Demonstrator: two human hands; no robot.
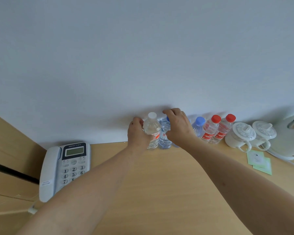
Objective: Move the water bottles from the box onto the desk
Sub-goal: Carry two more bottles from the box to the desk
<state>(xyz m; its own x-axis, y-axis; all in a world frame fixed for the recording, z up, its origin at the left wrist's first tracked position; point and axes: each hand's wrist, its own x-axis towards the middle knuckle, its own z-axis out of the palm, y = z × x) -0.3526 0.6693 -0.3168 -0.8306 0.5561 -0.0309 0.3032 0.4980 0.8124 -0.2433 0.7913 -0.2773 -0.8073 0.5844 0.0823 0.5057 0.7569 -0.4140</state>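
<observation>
while setting two bottles upright by the wall on the table (pixel 159 184): left hand (pixel 137 133) wrapped round white-capped bottle (pixel 151 131), right hand (pixel 177 128) clasping blue-capped bottle (pixel 164 141); next, letting go cleanly. box unseen.

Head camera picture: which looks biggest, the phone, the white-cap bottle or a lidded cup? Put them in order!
1. Phone, clearly the biggest, though it also sits nearest the camera.
2. White-cap bottle and the nearer lidded cup look about alike; the left hand hides part of the bottle, so no ranking between them.
</observation>
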